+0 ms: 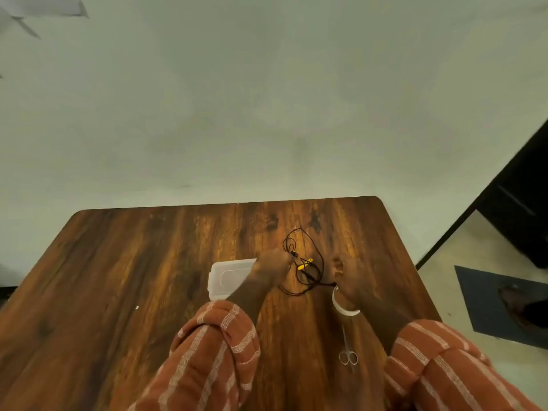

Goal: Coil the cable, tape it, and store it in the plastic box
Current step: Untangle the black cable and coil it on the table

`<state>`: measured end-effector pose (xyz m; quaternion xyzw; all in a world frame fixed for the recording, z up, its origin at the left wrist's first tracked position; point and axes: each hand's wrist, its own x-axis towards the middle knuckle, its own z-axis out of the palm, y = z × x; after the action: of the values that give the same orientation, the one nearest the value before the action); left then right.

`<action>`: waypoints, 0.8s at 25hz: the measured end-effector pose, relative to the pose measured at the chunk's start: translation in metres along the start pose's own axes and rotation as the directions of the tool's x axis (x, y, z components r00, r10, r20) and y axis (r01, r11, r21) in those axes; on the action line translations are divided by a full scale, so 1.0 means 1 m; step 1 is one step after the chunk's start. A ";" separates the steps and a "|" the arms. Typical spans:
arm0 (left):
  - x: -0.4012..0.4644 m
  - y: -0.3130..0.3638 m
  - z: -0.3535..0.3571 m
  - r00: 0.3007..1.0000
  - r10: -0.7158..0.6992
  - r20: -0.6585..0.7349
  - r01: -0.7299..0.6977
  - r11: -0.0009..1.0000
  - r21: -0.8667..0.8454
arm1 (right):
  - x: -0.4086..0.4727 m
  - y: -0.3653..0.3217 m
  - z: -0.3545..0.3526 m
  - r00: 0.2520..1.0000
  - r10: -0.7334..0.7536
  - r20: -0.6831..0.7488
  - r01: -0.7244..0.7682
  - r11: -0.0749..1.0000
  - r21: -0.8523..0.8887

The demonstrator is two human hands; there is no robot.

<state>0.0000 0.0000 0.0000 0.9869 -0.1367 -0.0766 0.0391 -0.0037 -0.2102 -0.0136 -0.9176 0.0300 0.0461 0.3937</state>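
I am looking down at a dark wooden desk with both of my arms stretched forward in rust-orange sleeves with pale stripes. My left hand is blurred, but its fingers are closed in a pinch on part of a thin black cable, near a small dark piece on it. The cable lies in loose, untidy loops on the desk between my two hands, with a little yellow part among the loops. My right hand rests just to the right of the tangle, and one end of the cable runs to it; the fingers look curled, but I cannot tell whether they actually grip the strand.

A roll of white tape lies on the desk under my right wrist, partly hidden by it. A small pair of metal scissors lies closer to me, handles toward my body. The clear plastic box sits on the desk just left of my left hand, its right side covered by that hand and forearm. Beyond the desk is pale floor, with a dark mat off to the right.
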 end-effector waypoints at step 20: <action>0.037 -0.024 -0.006 0.962 -0.228 -0.150 0.218 0.973 -0.081 | 0.043 0.001 0.026 0.957 -0.123 0.262 0.189 0.952 -0.241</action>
<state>0.0422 0.0128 -0.0017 0.9972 -0.0184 -0.0063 0.0723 0.0372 -0.1931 -0.0371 -0.9484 -0.0983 0.1308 0.2715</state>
